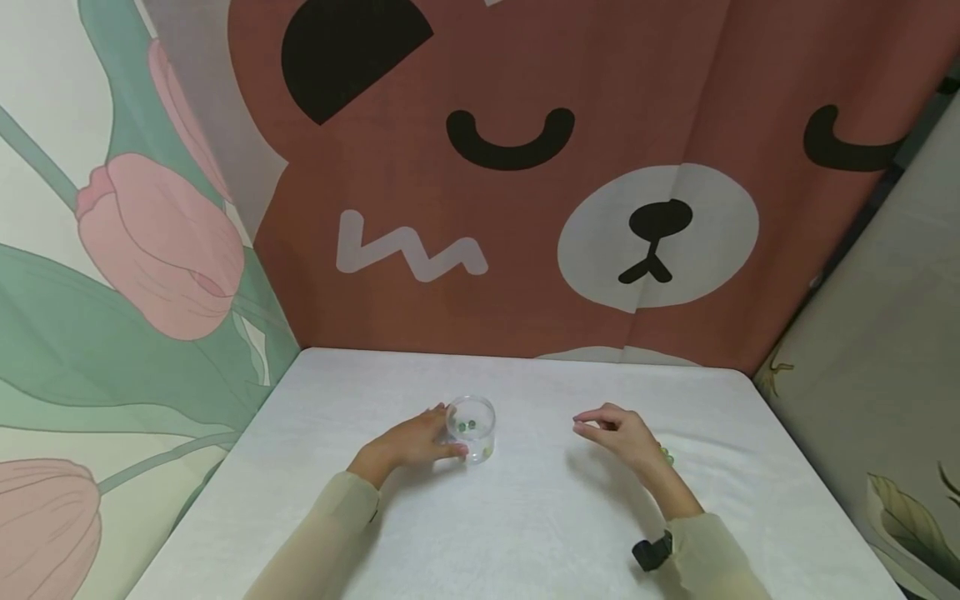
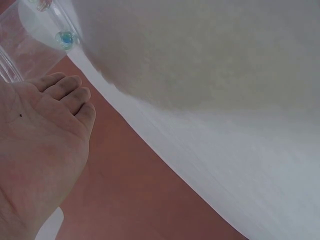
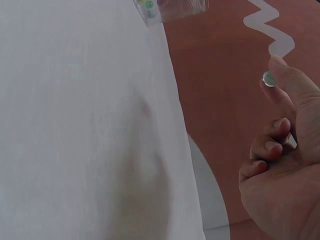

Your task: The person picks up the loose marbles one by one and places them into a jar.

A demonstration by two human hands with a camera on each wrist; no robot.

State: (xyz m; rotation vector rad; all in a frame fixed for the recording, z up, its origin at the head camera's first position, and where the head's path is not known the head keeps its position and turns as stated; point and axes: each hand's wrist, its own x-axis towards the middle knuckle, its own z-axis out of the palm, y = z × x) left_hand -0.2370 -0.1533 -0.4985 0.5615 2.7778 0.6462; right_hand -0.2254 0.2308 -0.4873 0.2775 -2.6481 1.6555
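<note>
A clear round plastic jar stands on the white table, with a few green glass marbles showing inside it. My left hand holds the jar from its left side, thumb in front and fingers behind. In the left wrist view the palm faces the jar wall, and a blue-green marble shows through it. To the right of the jar, my right hand is raised over the table. Its thumb and index finger pinch a clear marble with green in it; the other fingers are curled in.
A white cloth covers the table. Behind it hangs a brown curtain with a bear face, and a tulip-patterned curtain borders the left. On the right wrist are a green bead bracelet and a black device.
</note>
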